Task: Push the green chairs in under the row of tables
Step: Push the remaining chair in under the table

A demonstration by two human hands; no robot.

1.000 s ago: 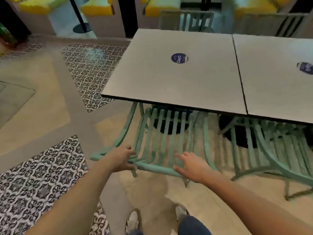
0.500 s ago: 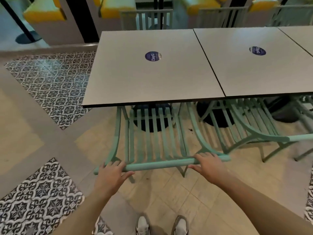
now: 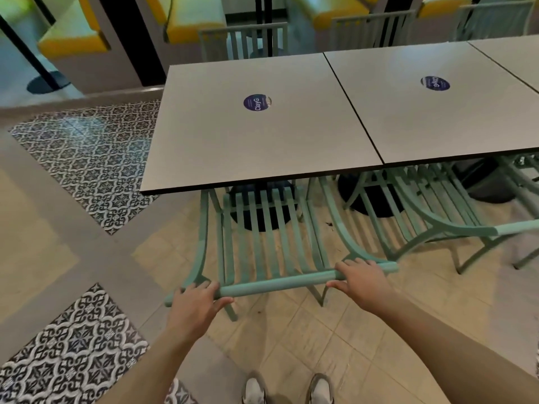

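Note:
A green slatted chair (image 3: 268, 246) stands in front of me, its seat tucked under the leftmost grey table (image 3: 227, 141) of the row. My left hand (image 3: 195, 301) grips the left end of its top rail, and my right hand (image 3: 361, 278) grips the right end. To the right, a second green chair (image 3: 431, 217) sits partly under the neighbouring table (image 3: 437, 121), its backrest sticking out toward the right edge of view.
More green chairs (image 3: 245, 42) stand on the far side of the tables, with yellow booth seats (image 3: 73, 39) behind them. Black round table bases (image 3: 262, 211) sit under the tabletops. Patterned tile patches (image 3: 87, 158) mark the floor to the left. My shoes (image 3: 288, 389) show at the bottom.
The chair has turned square to the table and slid in under it. My hands moved apart to the two ends of the top rail, and my view shifted left.

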